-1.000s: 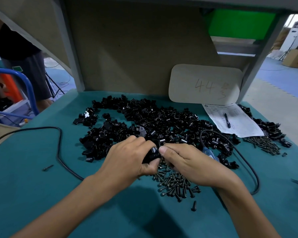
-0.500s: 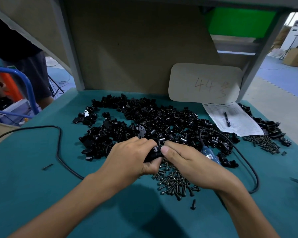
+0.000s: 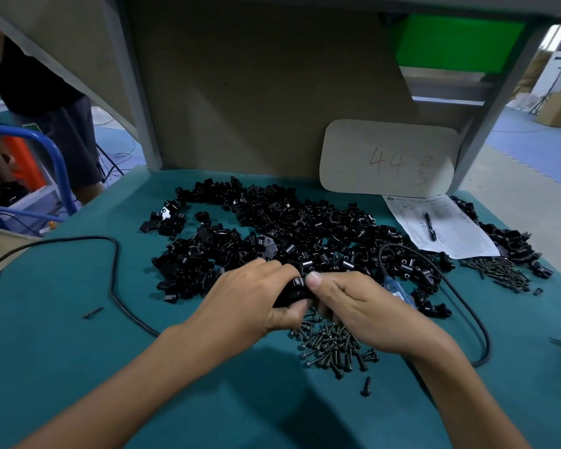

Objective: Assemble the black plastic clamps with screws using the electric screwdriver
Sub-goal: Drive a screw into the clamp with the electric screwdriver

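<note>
Between my two hands sits one black plastic clamp. My left hand grips it with curled fingers, and my right hand pinches it from the right with the thumb on top. A wide heap of black clamp parts covers the teal mat behind my hands. Loose dark screws lie in a pile just below my hands. The blue electric screwdriver lies on the mat behind my right hand, partly hidden by it, with its black cable looping to the right.
A second screw pile and more clamps lie at the right. A paper sheet with a pen leans by a card marked 44. Another black cable crosses the left of the mat, beside a lone screw. A person stands at far left.
Both hands stay closed together on the clamp, shifting only slightly. The person at the far left has moved a little.
</note>
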Demonstrator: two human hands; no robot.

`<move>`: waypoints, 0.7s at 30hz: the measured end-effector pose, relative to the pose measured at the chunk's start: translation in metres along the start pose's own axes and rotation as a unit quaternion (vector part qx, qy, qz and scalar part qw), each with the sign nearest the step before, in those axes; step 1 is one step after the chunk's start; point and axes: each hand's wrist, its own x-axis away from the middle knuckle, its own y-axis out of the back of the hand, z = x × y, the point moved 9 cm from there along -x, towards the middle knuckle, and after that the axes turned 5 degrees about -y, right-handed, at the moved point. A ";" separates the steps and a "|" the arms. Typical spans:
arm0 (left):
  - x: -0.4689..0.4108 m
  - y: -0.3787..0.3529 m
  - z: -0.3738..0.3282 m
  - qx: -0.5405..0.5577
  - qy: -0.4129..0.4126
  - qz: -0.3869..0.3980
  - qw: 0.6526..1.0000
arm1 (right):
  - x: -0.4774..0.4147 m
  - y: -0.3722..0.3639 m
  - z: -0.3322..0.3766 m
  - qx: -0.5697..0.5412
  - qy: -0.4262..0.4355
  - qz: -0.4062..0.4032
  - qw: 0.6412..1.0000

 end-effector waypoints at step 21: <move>0.005 0.015 0.020 0.064 0.052 -0.060 0.995 | 0.085 0.081 -0.158 -0.084 -0.286 -0.266 0.917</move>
